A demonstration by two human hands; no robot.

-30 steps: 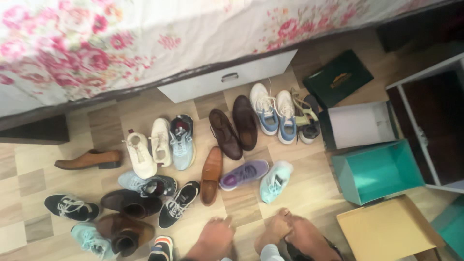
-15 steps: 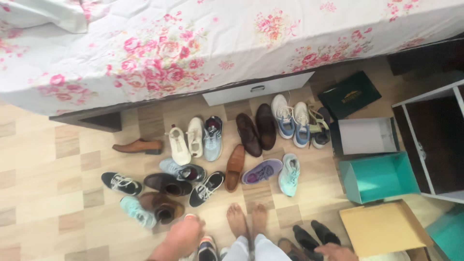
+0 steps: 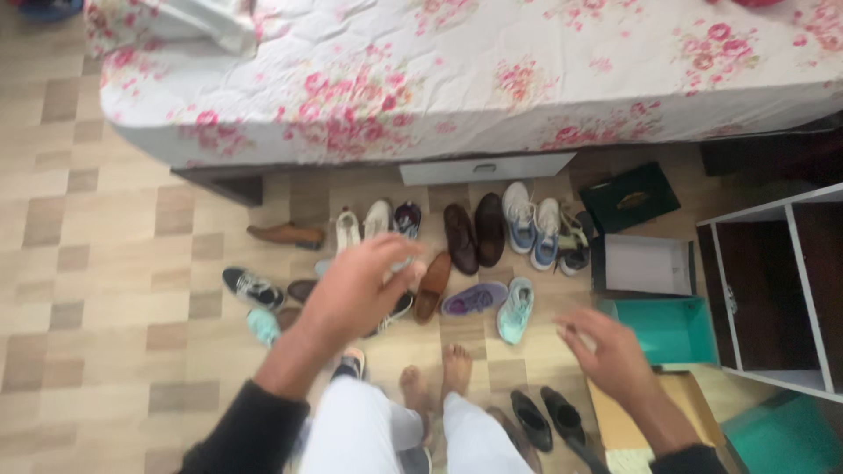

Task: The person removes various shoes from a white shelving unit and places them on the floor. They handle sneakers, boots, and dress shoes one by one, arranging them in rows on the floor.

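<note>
Nearest you: your bare feet [image 3: 435, 386] on the floor [image 3: 105, 290], white trouser legs below them. A black shoe pair [image 3: 549, 420] lies just right of your feet, toes pointing away from you, heels at the bottom edge.

Your right hand [image 3: 610, 351] hangs over the near right, above the tan box [image 3: 615, 421]. Grip open, fingers loosely spread, holding nothing. The black pair lies down and left of it, near; the teal box [image 3: 672, 329] is just beyond it to the right.

Your left hand [image 3: 360, 285] is raised mid-air over the middle of the shoe spread. Grip open, fingers half curled and blurred, nothing in it. It covers some of the shoes, so you cannot tell which one sits straight under it. A black sneaker [image 3: 397, 309] peeks out at its right edge; a tan loafer [image 3: 432, 286] stands just right of that, long axis running near to far.

Farther right on the floor: purple sneaker [image 3: 474, 299], mint sneaker [image 3: 515, 310], both angled. Left hand is the nearer one to this cluster; right hand is nearer the boxes and black pair.

Far row: dark brown pair [image 3: 474, 233], white-blue pair [image 3: 531, 224], white pair [image 3: 362, 224], all toes toward the bed [image 3: 474, 79]. White box [image 3: 645, 265] and dark lid [image 3: 629, 197] far right, white shelf [image 3: 773, 290] at the right edge.
</note>
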